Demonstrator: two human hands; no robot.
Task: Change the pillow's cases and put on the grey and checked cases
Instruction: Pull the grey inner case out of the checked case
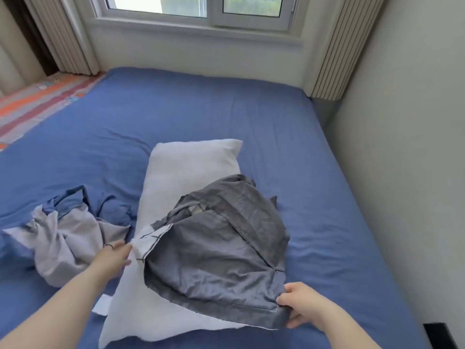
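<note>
We see a white pillow point(186, 177) lying at a slant on the blue sheet point(201, 109), bare at its far end and along its near edge. The grey case point(221, 248) is spread crumpled over the pillow's near half and hides that part. Its far end is bunched up, so we cannot make out how it is folded there. At the pillow's left side the case's edge is turned back and shows a pale lining with dark lines.

Our right hand point(302, 306) is at the pillow's near right corner. It pinches the case's corner with the thumb on top and the fingers curled under the cloth. Our left hand point(114, 258) reaches the turned-back edge at the pillow's left side. Its fingertips meet the cloth and are partly covered by it, so we cannot tell whether it pinches the edge or only touches it. A dark band sits on one finger.

Just left of the pillow lies a heap of cloth point(70, 238), blue and pale lilac, too rumpled to sort into pieces. Well to the far left of the pillow a striped cloth point(37, 104) is cut off by the frame. Beyond the pillow is a window point(201, 11), only its lower part in view. To the near right of the pillow a black object point(437, 333) is cut off at the corner, and we cannot tell what it is.
</note>
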